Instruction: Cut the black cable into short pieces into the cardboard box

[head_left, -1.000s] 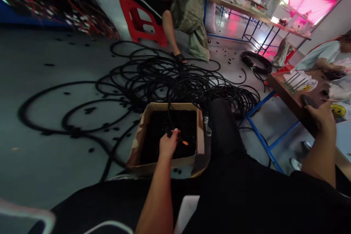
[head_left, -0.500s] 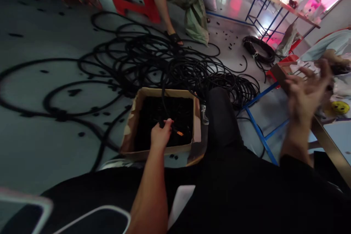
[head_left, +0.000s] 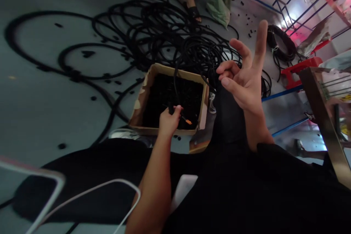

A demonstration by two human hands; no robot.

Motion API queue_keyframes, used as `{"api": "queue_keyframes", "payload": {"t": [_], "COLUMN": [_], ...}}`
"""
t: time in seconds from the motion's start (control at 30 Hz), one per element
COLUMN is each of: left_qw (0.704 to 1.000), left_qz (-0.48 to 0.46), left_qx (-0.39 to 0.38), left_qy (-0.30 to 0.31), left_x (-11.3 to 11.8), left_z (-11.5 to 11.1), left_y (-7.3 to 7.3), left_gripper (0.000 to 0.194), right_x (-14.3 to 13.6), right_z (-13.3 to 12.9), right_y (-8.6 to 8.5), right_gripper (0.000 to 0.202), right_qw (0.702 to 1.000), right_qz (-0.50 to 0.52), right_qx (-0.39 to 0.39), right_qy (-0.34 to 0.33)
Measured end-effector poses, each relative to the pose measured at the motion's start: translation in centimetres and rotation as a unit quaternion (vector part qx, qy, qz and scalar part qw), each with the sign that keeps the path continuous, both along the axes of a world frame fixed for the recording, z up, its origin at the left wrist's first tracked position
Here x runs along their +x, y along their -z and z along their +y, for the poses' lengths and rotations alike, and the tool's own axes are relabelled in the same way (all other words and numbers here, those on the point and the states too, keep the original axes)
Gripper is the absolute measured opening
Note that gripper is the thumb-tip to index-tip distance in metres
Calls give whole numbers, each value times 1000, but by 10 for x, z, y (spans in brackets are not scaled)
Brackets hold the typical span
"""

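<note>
My left hand is closed around a black cable near its end, over an open cardboard box. A short orange-tipped end sticks out to the right of the fingers. Dark small pieces fill the box; I cannot make out their kind. The cable rises from the hand over the box's far rim towards the heap of coils. Raised above my right knee, my right hand has its index finger stretched out and the other fingers loosely bent, with nothing in it.
Tangled black cable coils cover the floor beyond the box, with small black scraps around them. A table with a metal edge and blue legs stands to my right. Another person's foot rests at the far side of the coils.
My right hand has come left from beside the table to above my knee. My left hand keeps hold of the cable over the box. The view has shifted.
</note>
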State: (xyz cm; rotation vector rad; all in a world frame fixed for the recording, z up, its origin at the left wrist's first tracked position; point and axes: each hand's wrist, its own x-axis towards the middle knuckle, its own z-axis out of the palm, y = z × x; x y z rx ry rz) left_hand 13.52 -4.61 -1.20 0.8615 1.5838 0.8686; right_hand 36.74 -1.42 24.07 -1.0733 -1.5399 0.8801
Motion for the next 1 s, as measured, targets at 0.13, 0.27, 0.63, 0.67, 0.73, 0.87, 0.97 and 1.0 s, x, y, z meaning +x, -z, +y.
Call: {"api": "queue_keyframes", "payload": {"t": [0.13,0.27,0.63,0.67,0.73,0.87,0.97,1.0], "left_qw": [1000,1000,994,992,989,983,981,981], "left_qz": [7,-7,-29,-32,-42,-93,-114,-114], "left_qx": [7,0,92,106,124,108,91,90], "left_qy": [8,1,-58,-62,-73,-113,-129,-131], "left_x": [1,0,-60,-65,-70,-68,-64,-63], "left_z": [-3,-5,66,77,95,115,117,116], "left_y": [-7,-21,-72,-75,-76,-59,-41,-36], "left_gripper": [43,39,48,46,42,25,27,29], "right_x": [-8,-18,-56,-62,-75,-88,-86,-85], "right_z": [30,60,161,167,169,146,133,130], "right_y": [21,51,120,118,110,96,103,107], "right_gripper": [169,165,134,123,91,69,66,66], "right_qw": [997,984,924,914,881,818,796,790], "right_qz": [40,74,161,167,194,293,307,309], "right_qx": [-32,-55,-211,-242,-313,-352,-366,-373], "right_qy": [-55,-151,-277,-279,-298,-348,-372,-376]}}
